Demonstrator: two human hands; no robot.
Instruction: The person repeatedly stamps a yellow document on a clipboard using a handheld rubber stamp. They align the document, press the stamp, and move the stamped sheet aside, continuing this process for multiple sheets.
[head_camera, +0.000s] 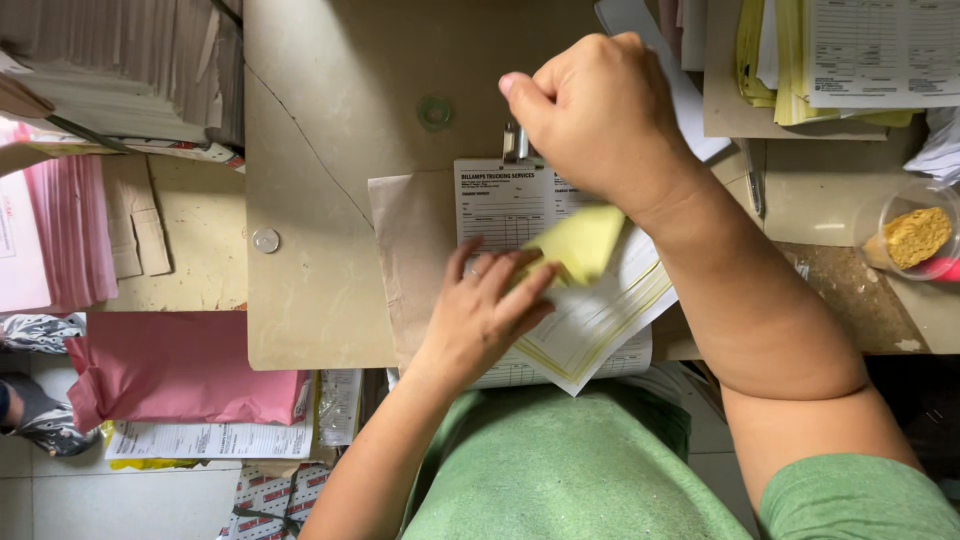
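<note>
The left hand (490, 305) lies flat on yellow forms (590, 320), the right hand (600, 110) is fisted on a metal clip (516, 142), and a clear cup (915, 235) holds yellow crumbs (917, 235).

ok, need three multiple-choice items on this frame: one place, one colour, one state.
1. Where does the coin lie?
A. on the tan desk, left of the forms
B. in the clear cup
C. on the pink stack

2. What colour is the sheet lifted between the hands?
A. pink
B. yellow
C. blue

3. How is the right hand?
A. flat and open
B. out of view
C. closed in a fist above the forms

Answers:
1 A, the coin sits on bare desk left of the form pad.
2 B, the yellow sheet curls by the left hand.
3 C, its fingers are curled shut.
</note>
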